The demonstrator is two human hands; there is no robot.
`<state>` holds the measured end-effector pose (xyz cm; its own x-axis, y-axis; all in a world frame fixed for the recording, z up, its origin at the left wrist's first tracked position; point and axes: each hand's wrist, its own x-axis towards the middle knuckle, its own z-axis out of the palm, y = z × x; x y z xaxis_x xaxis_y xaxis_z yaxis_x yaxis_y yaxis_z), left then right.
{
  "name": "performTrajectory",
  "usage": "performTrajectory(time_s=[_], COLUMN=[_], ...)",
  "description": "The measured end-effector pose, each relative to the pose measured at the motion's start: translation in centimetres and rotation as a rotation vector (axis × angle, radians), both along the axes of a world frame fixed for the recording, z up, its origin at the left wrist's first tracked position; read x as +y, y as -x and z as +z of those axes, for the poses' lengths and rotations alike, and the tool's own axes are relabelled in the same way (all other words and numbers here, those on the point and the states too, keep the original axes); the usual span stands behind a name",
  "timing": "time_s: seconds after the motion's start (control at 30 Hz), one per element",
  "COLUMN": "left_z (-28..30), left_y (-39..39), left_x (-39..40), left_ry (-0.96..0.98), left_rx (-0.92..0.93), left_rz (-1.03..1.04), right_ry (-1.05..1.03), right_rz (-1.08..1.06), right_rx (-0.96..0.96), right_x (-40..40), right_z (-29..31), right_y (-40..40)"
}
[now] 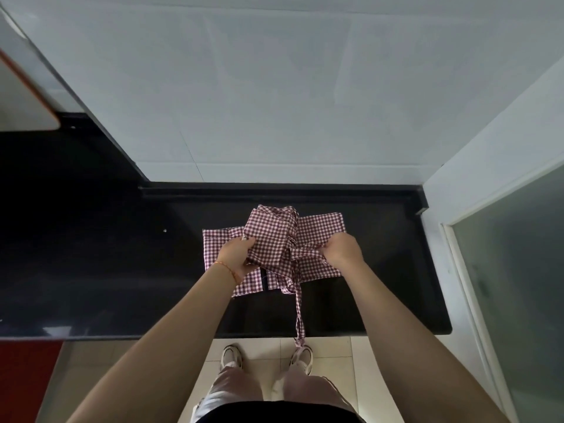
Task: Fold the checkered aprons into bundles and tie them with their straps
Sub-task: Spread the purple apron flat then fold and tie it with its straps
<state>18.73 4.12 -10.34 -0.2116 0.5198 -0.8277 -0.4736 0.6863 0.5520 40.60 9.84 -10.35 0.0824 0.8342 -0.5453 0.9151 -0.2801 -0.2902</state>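
A red-and-white checkered apron bundle [270, 236] is held just above another checkered apron [323, 227] that lies spread flat on the black counter [381, 270]. My left hand [236, 254] grips the bundle's left side, thumb on top. My right hand [340, 248] pinches a strap [305, 251] that runs across the bundle's right side. Another strap [298, 312] hangs down from the bundle over the counter's front edge toward the floor.
The counter runs left into a dark stretch [76, 239] and ends at a white wall [274, 87] behind. A frosted glass door [512, 270] stands at the right. Below the counter edge are a tiled floor [329, 361] and my shoes.
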Motion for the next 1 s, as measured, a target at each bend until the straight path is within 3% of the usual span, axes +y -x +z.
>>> performTrajectory(time_s=[0.13,0.23,0.33,0.47,0.6,0.77,0.87,1.0], left_z=[-0.3,-0.4,-0.3,0.1,0.6,1.4,1.8,1.5], left_y=[0.1,0.3,0.5,0.1,-0.2,-1.0,-1.4,-1.5], left_x=[-0.3,-0.6,-0.7,-0.4,-0.4,-0.3,-0.2,-0.3], left_ry=[0.025,0.035,0.021,-0.012,-0.038,-0.055,-0.08,-0.062], left_rx=[-0.041,-0.093,-0.189,-0.335,-0.402,-0.472,-0.471,-0.472], left_rz=[0.018,0.04,0.054,0.11,0.083,0.12,0.131,0.222], right_ry=[-0.226,-0.013,0.247,0.27,0.218,0.359,0.316,0.134], right_rz=[-0.119,-0.358,-0.326,-0.107,-0.218,-0.421,-0.509,-0.296], right_rx=[0.116,0.432,0.731,0.641,0.648,0.802,0.691,0.419], right_x=[-0.7,-0.7,-1.4,-1.9,-1.8,-1.6,-1.6,-1.7], right_z=[-0.8,-0.5,0.3,0.0,-0.2,-0.3,-1.1,-1.6], right_y=[1.3,2.3,2.1,0.8,1.3,3.3,3.8,3.5])
